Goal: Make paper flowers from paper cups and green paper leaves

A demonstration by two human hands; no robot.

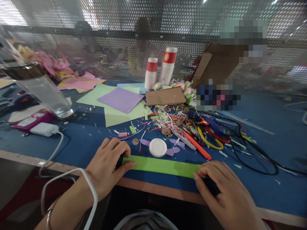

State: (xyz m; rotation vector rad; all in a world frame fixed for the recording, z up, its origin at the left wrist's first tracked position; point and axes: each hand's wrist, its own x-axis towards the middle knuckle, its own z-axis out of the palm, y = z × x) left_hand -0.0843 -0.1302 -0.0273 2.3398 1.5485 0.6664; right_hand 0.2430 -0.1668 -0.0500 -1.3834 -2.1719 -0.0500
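Note:
A long green paper strip (163, 165) lies flat on the blue table (79, 143) near its front edge. My left hand (109, 164) curls over the strip's left end, thumb pressing on the paper. My right hand (227, 195) covers the strip's right end with fingers bent and pressed down, thumb tip on the paper. Just behind the strip sit a white round lid (157, 147), purple paper cut-outs (174, 150) and a small coin (135, 141).
Paper scraps, scissors with yellow and red handles (211, 140) and black cables (254, 153) clutter the right. Green and purple sheets (120, 100), cardboard (165, 95) and stacked paper cups (165, 67) lie behind. A glass jar (43, 89), white charger (44, 129) and its cable stand left.

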